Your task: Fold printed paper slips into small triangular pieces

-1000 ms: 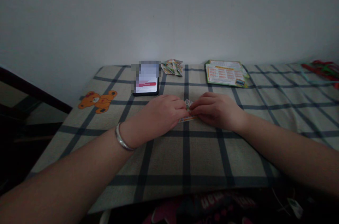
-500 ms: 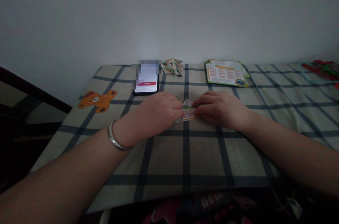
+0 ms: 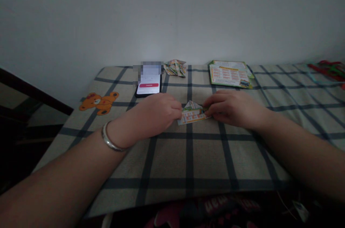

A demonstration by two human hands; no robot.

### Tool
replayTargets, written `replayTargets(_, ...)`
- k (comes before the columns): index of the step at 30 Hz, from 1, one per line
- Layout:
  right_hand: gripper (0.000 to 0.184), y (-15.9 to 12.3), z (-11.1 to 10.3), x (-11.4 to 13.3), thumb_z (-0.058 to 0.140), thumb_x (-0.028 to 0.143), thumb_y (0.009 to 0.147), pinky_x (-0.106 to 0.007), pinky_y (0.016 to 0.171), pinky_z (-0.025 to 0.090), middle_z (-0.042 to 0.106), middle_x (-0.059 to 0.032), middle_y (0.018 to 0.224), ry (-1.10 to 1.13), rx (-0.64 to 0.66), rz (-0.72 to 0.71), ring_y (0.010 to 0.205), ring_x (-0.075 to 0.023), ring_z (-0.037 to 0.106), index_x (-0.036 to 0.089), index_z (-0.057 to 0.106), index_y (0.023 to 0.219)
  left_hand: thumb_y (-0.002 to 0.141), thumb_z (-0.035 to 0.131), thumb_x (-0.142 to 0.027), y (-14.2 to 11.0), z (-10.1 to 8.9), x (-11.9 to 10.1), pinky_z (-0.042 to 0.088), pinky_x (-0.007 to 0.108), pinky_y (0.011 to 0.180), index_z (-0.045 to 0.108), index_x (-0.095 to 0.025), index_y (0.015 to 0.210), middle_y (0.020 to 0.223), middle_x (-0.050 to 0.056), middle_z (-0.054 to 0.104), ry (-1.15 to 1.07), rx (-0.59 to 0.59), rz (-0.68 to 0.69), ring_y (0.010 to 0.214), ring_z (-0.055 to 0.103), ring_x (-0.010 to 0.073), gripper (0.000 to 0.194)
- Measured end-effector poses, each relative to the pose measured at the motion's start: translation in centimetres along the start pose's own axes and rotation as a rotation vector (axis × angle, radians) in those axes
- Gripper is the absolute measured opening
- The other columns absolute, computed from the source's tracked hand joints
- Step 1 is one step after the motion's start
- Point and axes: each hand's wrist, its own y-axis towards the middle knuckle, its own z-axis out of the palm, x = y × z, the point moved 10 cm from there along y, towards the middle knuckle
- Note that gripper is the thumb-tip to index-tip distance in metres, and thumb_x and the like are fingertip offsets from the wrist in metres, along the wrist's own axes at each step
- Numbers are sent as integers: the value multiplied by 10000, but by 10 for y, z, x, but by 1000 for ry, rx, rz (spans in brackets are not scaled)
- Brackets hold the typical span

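A small folded sheet of printed paper lies on the checked tablecloth between my hands, its far side rising to a point. My left hand, with a silver bangle at the wrist, pinches the paper's left end. At the right end, my right hand has its fingertips closed on the paper, thumb underneath and partly hidden. White, green and orange print shows on the part between the fingers.
Behind my left hand lies a lit phone, with a folded paper piece beside it. Printed sheets are stacked at the back right. An orange bear cutout lies left; red and green items sit far right. A wall stands behind the table.
My hands have moved apart along the paper, the left one leftward and the right one rightward. More of the folded paper shows between them now.
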Motion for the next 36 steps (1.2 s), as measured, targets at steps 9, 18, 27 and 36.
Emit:
replayTargets(9, 241, -6, -5, -7, 561, 164, 868, -323, 768, 506, 703, -42, 1087, 1, 18, 23, 938, -207, 654, 250, 747, 995, 868, 510, -98, -3, -2, -3, 522, 355, 776, 712, -152, 876, 925, 48, 722, -7, -3, 13, 858, 645, 211, 209)
replayTargets(18, 237, -10, -7, -14, 579, 160, 848, -279, 703, 500, 713, -32, 1089, -27, 6, 29, 897, -188, 671, 253, 753, 978, 886, 476, -129, -3, -4, -1, 528, 343, 762, 715, -147, 876, 885, 62, 713, 26, -54, -28, 839, 650, 202, 240)
replayTargets(27, 234, -9, -1, -16, 541, 158, 842, -322, 756, 497, 694, -40, 1079, -31, 41, 87, 922, -211, 651, 231, 737, 945, 847, 456, -154, -3, -3, 4, 543, 343, 787, 706, -148, 838, 890, 72, 708, -66, -28, -79, 864, 656, 208, 250)
replayTargets(36, 180, 1, -1, -22, 532, 263, 876, -351, 735, 470, 661, -63, 936, -49, -53, 256, 888, -233, 615, 192, 671, 965, 844, 458, -147, -3, -2, 15, 502, 338, 751, 667, -166, 826, 850, 52, 657, -149, -62, -204, 837, 613, 201, 211)
